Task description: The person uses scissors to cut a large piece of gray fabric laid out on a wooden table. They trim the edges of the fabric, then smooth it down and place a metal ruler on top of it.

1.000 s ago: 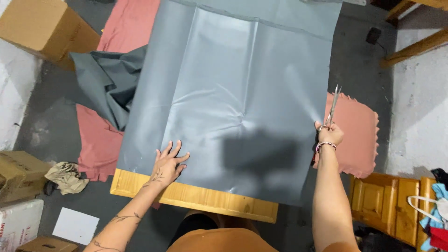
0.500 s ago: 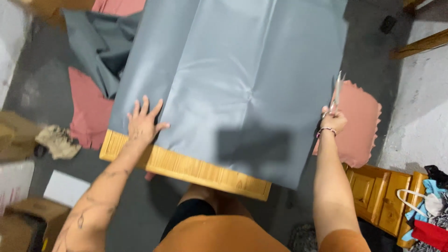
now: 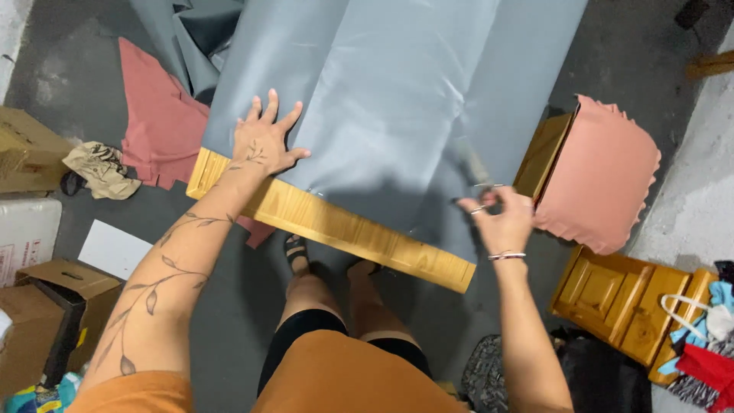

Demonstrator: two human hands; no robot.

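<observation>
A large grey sheet of fabric lies spread over a wooden table, whose near edge shows as a pale strip. My left hand rests flat on the sheet near the table's left front corner, fingers spread. My right hand grips a pair of scissors at the sheet's right front part, blades blurred and pointing away over the grey fabric.
Pink fabric lies over a wooden piece to the right, and more pink fabric lies on the floor at left. Cardboard boxes and a crumpled rag sit at left. A wooden cabinet stands at right.
My view has shifted closer and to the right. My left hand has slid rightward along the sheet's front edge. My right hand with the scissors has moved from the sheet's right side inward over the fabric.
</observation>
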